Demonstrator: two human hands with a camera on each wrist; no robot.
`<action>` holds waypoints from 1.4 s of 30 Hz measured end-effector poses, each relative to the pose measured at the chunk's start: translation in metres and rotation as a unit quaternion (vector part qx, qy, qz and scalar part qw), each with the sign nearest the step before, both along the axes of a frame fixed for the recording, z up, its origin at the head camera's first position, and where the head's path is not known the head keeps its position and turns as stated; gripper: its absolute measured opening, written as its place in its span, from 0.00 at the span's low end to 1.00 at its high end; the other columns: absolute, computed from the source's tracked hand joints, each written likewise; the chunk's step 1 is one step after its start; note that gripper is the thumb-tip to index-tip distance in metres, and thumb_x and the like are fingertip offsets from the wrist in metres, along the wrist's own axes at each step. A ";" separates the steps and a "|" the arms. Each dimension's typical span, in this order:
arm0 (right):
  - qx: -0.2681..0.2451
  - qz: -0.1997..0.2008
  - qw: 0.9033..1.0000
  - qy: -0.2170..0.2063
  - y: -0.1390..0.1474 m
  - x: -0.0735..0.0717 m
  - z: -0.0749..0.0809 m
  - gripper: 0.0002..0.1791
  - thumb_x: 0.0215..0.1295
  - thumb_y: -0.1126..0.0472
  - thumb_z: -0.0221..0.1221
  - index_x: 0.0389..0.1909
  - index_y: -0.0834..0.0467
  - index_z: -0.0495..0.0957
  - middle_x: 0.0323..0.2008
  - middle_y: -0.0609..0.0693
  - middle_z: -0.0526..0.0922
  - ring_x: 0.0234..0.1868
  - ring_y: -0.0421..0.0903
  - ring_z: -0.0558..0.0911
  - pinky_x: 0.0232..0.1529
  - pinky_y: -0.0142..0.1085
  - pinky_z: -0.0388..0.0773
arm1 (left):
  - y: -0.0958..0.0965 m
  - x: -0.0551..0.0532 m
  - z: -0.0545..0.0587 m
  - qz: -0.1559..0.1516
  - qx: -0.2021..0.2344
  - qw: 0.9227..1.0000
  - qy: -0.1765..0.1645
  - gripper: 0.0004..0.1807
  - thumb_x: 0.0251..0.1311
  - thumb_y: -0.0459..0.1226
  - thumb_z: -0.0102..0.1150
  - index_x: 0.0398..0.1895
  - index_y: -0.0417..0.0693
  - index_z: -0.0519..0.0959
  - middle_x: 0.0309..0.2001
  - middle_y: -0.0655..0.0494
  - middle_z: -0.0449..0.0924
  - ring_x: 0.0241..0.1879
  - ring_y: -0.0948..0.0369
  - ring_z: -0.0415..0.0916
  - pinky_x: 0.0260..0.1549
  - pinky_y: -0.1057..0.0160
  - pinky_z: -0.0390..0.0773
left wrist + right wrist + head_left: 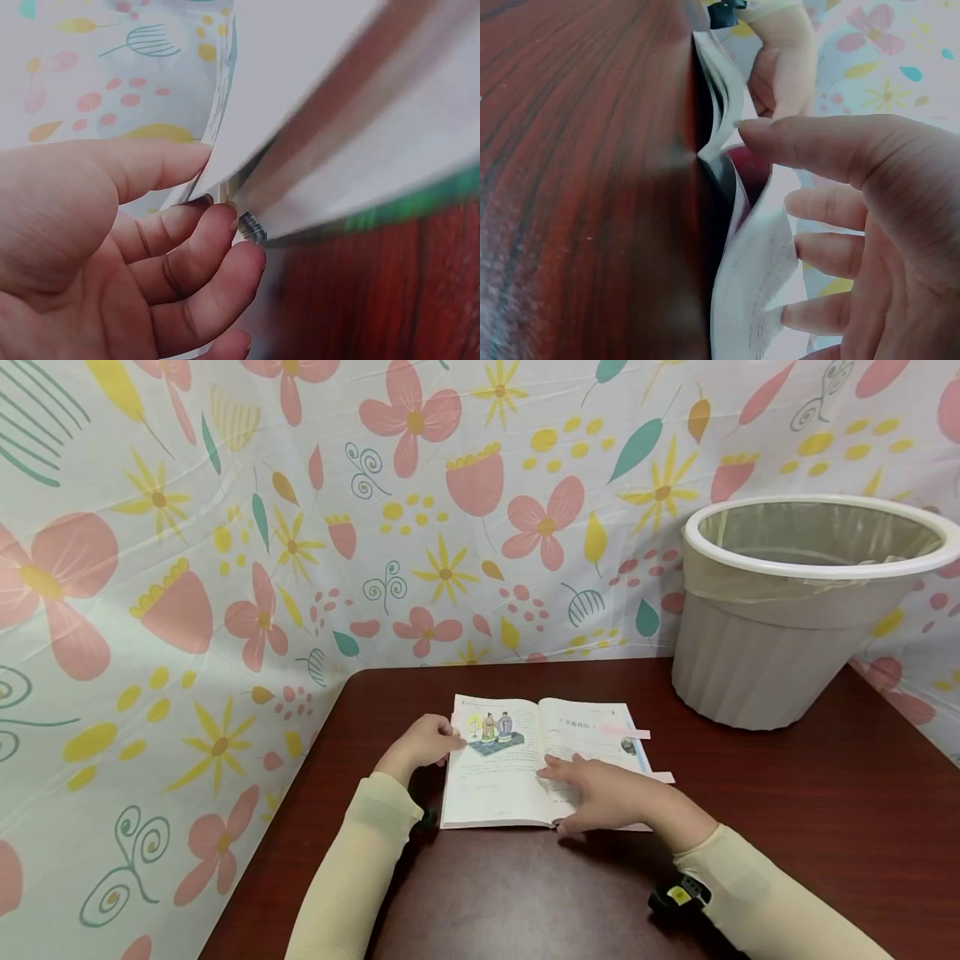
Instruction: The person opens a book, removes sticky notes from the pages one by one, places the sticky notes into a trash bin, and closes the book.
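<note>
An open book (495, 793) lies on the dark wooden table, with a drawing of two robed figures on its left page. At the book's left edge my left hand (426, 742) pinches the pages. In the left wrist view, the thumb of the left hand (172, 247) lies on top of the book's pages (292, 67) and the fingers curl beneath. My right hand (611, 793) rests on the right page near the spine. Its fingers are spread and loosely bent in the right wrist view, where the right hand (900, 225) touches the page (754, 277).
Pink tabs (663, 777) stick out from the book's right edge. A grey lined bin (757, 652) with a white rim stands at the table's back right. A flowered cloth (300, 527) hangs behind and left of the table (787, 802).
</note>
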State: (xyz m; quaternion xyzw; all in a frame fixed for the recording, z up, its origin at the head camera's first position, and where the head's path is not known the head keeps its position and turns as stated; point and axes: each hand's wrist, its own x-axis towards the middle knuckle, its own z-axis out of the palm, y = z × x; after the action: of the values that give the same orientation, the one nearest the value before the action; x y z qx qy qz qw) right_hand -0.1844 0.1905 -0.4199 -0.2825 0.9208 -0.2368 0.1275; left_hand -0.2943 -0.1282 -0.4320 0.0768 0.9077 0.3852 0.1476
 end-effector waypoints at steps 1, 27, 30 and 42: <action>0.000 0.004 1.000 0.001 0.000 0.000 -0.001 0.44 0.54 0.49 0.75 0.73 0.54 0.71 0.78 0.59 0.62 0.76 0.76 0.59 0.74 0.63 0.61 | 0.000 0.000 0.000 0.001 -0.001 1.000 -0.001 0.21 0.68 0.45 0.66 0.21 0.50 0.68 0.22 0.54 0.73 0.21 0.55 0.73 0.21 0.61 0.69; 0.001 0.025 0.999 0.032 -0.013 -0.001 -0.008 0.45 0.59 0.52 0.72 0.74 0.63 0.67 0.78 0.61 0.61 0.76 0.73 0.62 0.74 0.59 0.63 | -0.001 -0.003 -0.001 0.071 -0.073 0.995 -0.007 0.28 0.60 0.53 0.71 0.17 0.54 0.63 0.15 0.60 0.59 0.18 0.57 0.68 0.18 0.60 0.66; 0.000 0.028 0.999 0.037 -0.010 -0.003 -0.009 0.46 0.58 0.48 0.73 0.74 0.64 0.68 0.78 0.61 0.63 0.76 0.68 0.65 0.74 0.57 0.65 | -0.002 -0.002 -0.002 0.073 -0.078 0.994 -0.005 0.28 0.60 0.53 0.71 0.16 0.53 0.63 0.14 0.59 0.60 0.18 0.57 0.69 0.18 0.60 0.67; 0.002 0.016 1.000 0.020 0.014 -0.005 -0.010 0.41 0.66 0.42 0.66 0.72 0.64 0.70 0.74 0.62 0.69 0.75 0.57 0.71 0.71 0.54 0.69 | 0.000 0.001 0.003 0.087 -0.106 0.991 0.009 0.29 0.58 0.56 0.72 0.13 0.53 0.67 0.13 0.56 0.71 0.21 0.53 0.77 0.18 0.59 0.70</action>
State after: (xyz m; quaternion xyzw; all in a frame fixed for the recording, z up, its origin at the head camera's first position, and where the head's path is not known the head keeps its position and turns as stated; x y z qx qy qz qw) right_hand -0.1892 0.2047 -0.4304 -0.3018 0.9191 -0.2266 0.1132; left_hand -0.2936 -0.1277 -0.4291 -0.0149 0.9480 0.2975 0.1124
